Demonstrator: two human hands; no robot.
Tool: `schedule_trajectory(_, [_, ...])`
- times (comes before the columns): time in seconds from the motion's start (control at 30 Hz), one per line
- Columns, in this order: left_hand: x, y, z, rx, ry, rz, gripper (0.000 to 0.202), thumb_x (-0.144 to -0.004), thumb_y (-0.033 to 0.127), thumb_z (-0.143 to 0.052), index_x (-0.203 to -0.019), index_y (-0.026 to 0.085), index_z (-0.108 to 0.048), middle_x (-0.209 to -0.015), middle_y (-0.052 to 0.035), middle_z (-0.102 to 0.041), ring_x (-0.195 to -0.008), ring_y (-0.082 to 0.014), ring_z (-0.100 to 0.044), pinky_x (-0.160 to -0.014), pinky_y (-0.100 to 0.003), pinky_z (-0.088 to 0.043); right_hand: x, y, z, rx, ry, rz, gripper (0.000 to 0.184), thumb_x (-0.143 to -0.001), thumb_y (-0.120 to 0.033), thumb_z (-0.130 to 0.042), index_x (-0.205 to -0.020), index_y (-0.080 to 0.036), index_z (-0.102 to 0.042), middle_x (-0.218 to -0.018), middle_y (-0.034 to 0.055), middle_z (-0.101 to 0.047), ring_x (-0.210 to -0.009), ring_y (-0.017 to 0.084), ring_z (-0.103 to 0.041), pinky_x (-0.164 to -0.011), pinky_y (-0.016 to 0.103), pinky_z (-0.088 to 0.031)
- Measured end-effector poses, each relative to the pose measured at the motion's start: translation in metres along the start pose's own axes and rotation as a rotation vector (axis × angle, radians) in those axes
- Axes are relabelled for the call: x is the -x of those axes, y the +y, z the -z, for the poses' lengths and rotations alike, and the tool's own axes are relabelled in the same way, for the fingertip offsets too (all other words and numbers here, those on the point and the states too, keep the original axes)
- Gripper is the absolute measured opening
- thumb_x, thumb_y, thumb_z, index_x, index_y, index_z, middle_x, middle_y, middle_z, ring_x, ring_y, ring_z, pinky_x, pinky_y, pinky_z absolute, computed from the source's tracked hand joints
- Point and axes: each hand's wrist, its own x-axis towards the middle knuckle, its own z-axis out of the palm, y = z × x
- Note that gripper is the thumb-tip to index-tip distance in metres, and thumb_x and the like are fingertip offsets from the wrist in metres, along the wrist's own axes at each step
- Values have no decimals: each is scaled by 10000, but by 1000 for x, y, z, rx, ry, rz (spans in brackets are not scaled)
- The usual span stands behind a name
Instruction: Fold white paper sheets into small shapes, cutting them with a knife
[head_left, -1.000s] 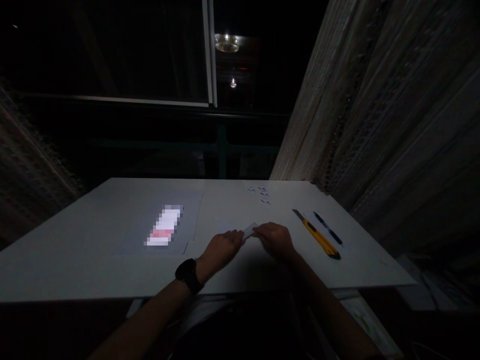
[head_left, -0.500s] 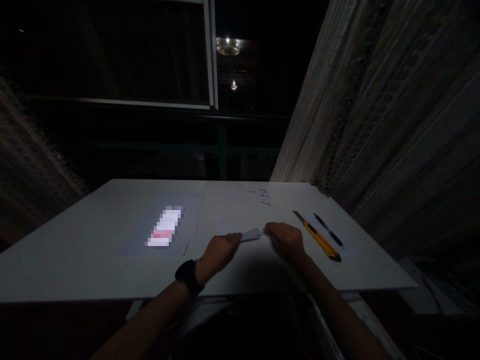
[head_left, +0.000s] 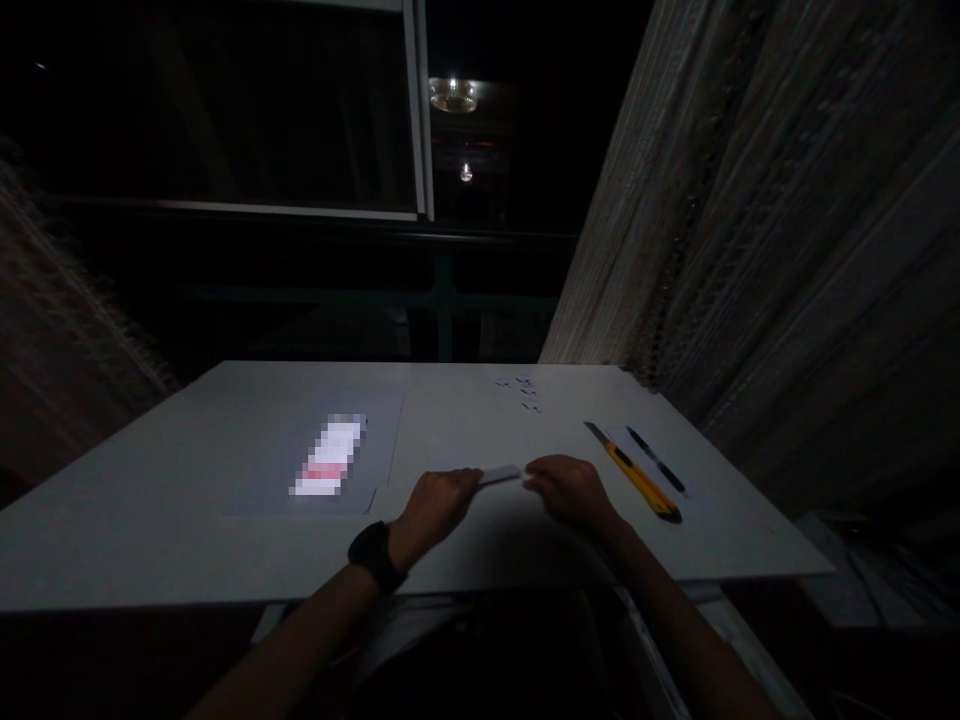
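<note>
My left hand (head_left: 444, 508), with a dark watch on its wrist, pinches a narrow folded strip of white paper (head_left: 501, 474) just above the table. The strip points right from between thumb and fingers. My right hand (head_left: 568, 487) is closed at the strip's free end, its fingertips almost against it. Whether those fingertips hold a tiny piece is too dim to tell. To the right of that hand lies a yellow box cutter (head_left: 637, 476) with its blade out. A dark pen (head_left: 657, 460) rests beside it on a pale sheet.
On the white table (head_left: 180, 540), a lit phone with a blurred-out screen (head_left: 330, 456) lies on white paper (head_left: 384, 440) at the left. Several small paper pieces (head_left: 529, 393) sit near the back edge. Curtains (head_left: 600, 270) hang at both sides, before a dark window.
My right hand has shifted slightly left, closer to the paper strip's end. The strip has tilted and now shows a narrower face. My left hand has barely moved.
</note>
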Motion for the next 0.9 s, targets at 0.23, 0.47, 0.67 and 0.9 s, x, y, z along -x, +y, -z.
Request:
schedule_trajectory(0.23, [0,1,1,18,33,1,259,-898,245,-373,-1085,198,-546,-893,-58,-685,-761,-162,-647,-634,-249,-472,2,-7,-8,56,15,98,153,-826,-231,-533,-792,-187,-675,-802,43,-710,-718,144,-642,-683,231,-447])
schedule_trajectory(0.47, [1,0,1,23,34,-10,273,-895,216,-367,-1101,197,-544,-881,-64,-681,-755,-151,-639,-647,-241,-471,2,-6,-10,198,-4,148,230,-848,-198,-449,-721,-170,-640,-694,44,-673,-635,134,-587,-600,223,-370])
schedule_trajectory(0.67, [1,0,0,31,23,3,268,-894,219,-369,-1092,198,-549,-880,-64,-679,-762,-158,-640,-652,-249,-474,4,-6,-9,233,-31,180,213,-762,-101,-427,-753,-163,-630,-715,46,-660,-625,133,-555,-579,226,-353])
schedule_trajectory(0.9, [2,0,0,35,34,-5,266,-895,212,-362,-1083,199,-549,-886,-64,-677,-771,-156,-640,-663,-250,-477,5,-6,-8,251,-51,164,215,-705,-93,-429,-742,-157,-631,-703,53,-655,-617,145,-550,-568,236,-360])
